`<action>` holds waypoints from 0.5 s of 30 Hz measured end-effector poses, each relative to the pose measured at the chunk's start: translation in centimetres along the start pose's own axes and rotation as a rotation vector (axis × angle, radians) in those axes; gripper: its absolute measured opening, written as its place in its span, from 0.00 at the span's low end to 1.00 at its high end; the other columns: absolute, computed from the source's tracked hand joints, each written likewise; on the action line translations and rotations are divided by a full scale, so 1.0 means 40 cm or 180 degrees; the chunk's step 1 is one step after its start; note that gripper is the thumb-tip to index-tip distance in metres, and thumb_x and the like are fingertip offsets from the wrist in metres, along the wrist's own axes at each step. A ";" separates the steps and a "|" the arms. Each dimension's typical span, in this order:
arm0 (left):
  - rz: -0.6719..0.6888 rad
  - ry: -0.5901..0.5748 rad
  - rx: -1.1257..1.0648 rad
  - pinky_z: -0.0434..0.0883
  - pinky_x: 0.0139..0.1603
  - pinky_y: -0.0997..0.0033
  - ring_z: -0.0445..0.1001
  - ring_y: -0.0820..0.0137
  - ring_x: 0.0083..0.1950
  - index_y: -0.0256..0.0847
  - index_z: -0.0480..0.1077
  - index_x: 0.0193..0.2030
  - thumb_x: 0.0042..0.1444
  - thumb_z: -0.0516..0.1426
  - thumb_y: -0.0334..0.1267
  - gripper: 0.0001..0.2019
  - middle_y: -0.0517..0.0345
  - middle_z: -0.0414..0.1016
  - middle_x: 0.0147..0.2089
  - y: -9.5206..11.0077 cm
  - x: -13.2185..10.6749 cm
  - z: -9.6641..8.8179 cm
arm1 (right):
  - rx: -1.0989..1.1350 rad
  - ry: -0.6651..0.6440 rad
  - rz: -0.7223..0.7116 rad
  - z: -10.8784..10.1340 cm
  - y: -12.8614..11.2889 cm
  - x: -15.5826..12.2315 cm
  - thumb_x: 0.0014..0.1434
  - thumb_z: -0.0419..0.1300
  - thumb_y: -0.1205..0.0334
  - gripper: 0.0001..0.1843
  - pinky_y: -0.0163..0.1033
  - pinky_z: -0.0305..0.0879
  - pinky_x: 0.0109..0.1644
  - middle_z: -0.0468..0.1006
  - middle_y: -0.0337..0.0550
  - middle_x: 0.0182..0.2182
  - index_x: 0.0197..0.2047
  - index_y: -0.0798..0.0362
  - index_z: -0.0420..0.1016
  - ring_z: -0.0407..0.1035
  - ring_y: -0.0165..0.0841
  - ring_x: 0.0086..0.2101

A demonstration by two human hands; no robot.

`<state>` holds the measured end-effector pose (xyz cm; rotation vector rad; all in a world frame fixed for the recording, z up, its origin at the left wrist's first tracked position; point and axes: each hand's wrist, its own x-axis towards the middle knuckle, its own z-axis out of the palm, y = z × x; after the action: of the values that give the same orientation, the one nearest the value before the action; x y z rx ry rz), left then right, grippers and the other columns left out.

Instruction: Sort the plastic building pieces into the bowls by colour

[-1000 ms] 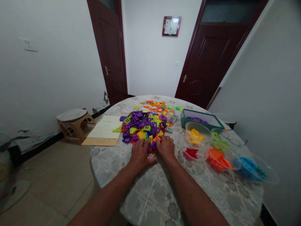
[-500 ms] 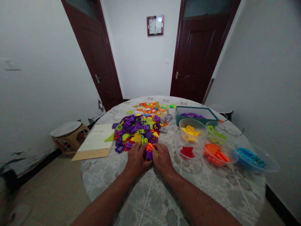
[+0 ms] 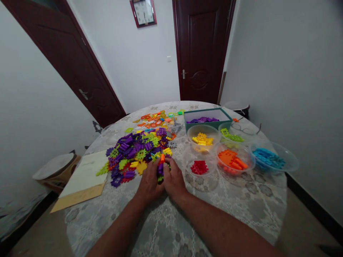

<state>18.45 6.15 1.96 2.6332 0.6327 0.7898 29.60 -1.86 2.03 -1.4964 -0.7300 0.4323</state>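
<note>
My left hand (image 3: pixel 149 181) and my right hand (image 3: pixel 174 179) are together in front of a mixed heap of plastic building pieces (image 3: pixel 139 146). Fingers of both curl around a small cluster of building pieces (image 3: pixel 160 168), with purple, orange and a little green showing between them. Most of the cluster is hidden by the fingers, so how its parts join cannot be told. Purple, green, yellow and red pieces make up the heap, some flat with notched edges, others ribbed tubes. Its near right edge lies right beside my left hand.
To the right stand clear bowls of yellow (image 3: pixel 203 140), red (image 3: pixel 199 167), orange (image 3: pixel 232 160), green (image 3: pixel 232 135) and blue pieces (image 3: pixel 268 158). Behind them is a green-rimmed box (image 3: pixel 209 125) with purple pieces. Glasses (image 3: pixel 248 130) lie far right; a paper pad (image 3: pixel 83 175) lies left.
My view has turned right and tilted, so the table's contents appear further left. Both hands keep hold of the cluster; its orange part now looks more upright and less of it shows.
</note>
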 end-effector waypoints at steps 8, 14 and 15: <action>-0.0354 -0.0089 -0.0474 0.69 0.68 0.45 0.72 0.51 0.68 0.47 0.59 0.75 0.56 0.67 0.41 0.41 0.42 0.69 0.70 0.004 0.013 -0.016 | 0.0818 -0.0031 0.0151 0.009 0.004 -0.007 0.73 0.51 0.47 0.20 0.47 0.67 0.64 0.82 0.44 0.54 0.56 0.46 0.77 0.74 0.40 0.56; -0.0854 0.0417 -0.0720 0.70 0.67 0.47 0.75 0.53 0.65 0.46 0.65 0.69 0.60 0.64 0.41 0.30 0.44 0.74 0.65 0.012 0.029 0.001 | 0.0991 -0.0223 0.0056 0.011 -0.006 -0.025 0.75 0.48 0.45 0.23 0.48 0.62 0.69 0.80 0.43 0.58 0.61 0.45 0.76 0.71 0.39 0.60; -0.0869 0.0482 -0.0742 0.70 0.67 0.47 0.75 0.53 0.65 0.46 0.65 0.68 0.60 0.64 0.41 0.29 0.45 0.74 0.65 0.015 0.031 0.005 | 0.0985 -0.0236 0.0030 0.010 -0.004 -0.025 0.75 0.48 0.44 0.23 0.48 0.61 0.70 0.80 0.43 0.59 0.61 0.45 0.75 0.71 0.39 0.61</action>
<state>19.69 6.22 2.59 2.2336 0.8622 0.9216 28.57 -2.24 1.98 -1.1987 -0.6801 0.5829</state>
